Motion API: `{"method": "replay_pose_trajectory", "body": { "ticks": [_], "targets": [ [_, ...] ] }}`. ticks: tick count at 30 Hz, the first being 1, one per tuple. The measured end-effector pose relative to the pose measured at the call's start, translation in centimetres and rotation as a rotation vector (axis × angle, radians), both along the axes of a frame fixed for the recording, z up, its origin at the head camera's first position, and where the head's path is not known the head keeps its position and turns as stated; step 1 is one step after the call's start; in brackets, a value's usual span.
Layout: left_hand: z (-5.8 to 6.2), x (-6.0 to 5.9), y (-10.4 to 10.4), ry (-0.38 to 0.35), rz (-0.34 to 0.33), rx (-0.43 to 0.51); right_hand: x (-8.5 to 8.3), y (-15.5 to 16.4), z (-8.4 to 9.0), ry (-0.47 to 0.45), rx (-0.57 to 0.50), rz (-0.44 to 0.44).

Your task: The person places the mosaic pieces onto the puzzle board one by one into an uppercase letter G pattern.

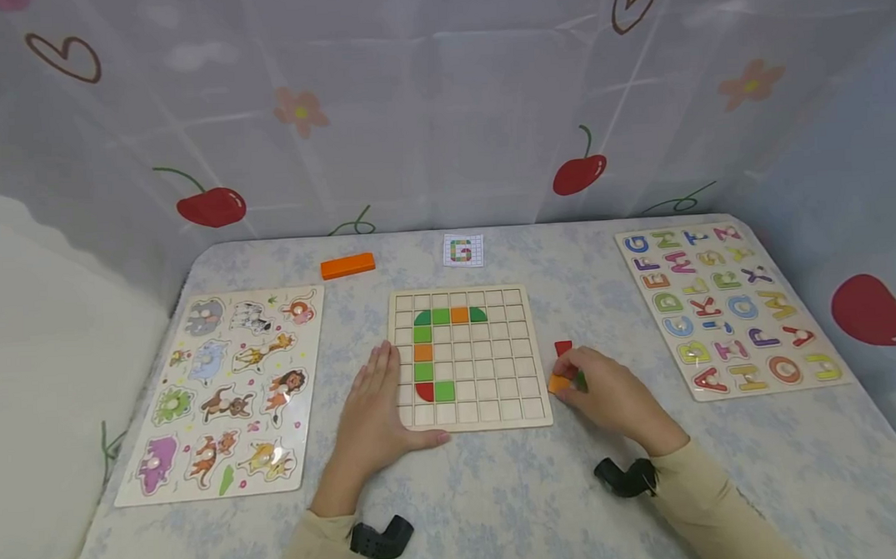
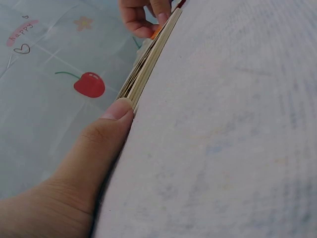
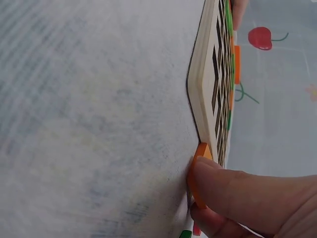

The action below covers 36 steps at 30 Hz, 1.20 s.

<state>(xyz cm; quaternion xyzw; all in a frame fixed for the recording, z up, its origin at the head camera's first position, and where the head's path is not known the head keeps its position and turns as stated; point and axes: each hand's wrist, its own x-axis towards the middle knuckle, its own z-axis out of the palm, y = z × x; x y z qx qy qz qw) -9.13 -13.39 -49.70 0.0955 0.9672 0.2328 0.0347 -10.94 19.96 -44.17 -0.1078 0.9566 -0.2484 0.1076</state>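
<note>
A wooden grid board (image 1: 499, 411) lies in the middle of the table, with green, orange and red tiles set in its left part. My left hand (image 1: 379, 412) lies flat at the board's lower left corner, its thumb (image 2: 116, 116) against the board's edge (image 2: 148, 64). My right hand (image 1: 599, 385) rests just right of the board and pinches an orange tile (image 1: 558, 383), also seen as the orange tile (image 3: 197, 173) under the thumb. A red tile (image 1: 564, 347) and a green tile (image 1: 581, 381) lie by the same fingers.
An animal puzzle board (image 1: 227, 389) lies at the left and an alphabet puzzle board (image 1: 727, 305) at the right. A long orange block (image 1: 347, 265) and a small pattern card (image 1: 463, 250) sit behind the grid board. A patterned curtain (image 1: 440, 105) closes off the back.
</note>
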Motion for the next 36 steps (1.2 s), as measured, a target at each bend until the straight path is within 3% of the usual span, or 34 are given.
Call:
{"method": "replay_pose_trajectory", "body": {
  "ticks": [11, 19, 27, 36],
  "targets": [
    [0.0, -0.1, 0.0, 0.003, -0.003, -0.008, -0.6, 0.4, -0.1, -0.082, -0.081, 0.029],
    [0.0, -0.1, 0.0, 0.006, -0.007, -0.007, -1.2, 0.0, 0.1, -0.013, -0.089, 0.047],
    [0.0, -0.1, 0.0, -0.001, -0.005, -0.006, -2.0, -2.4, 0.9, 0.011, -0.194, 0.011],
    [0.1, -0.1, 0.0, 0.001, 0.002, -0.014, -1.9, -7.5, 0.1, -0.102, -0.35, 0.037]
  ]
}}
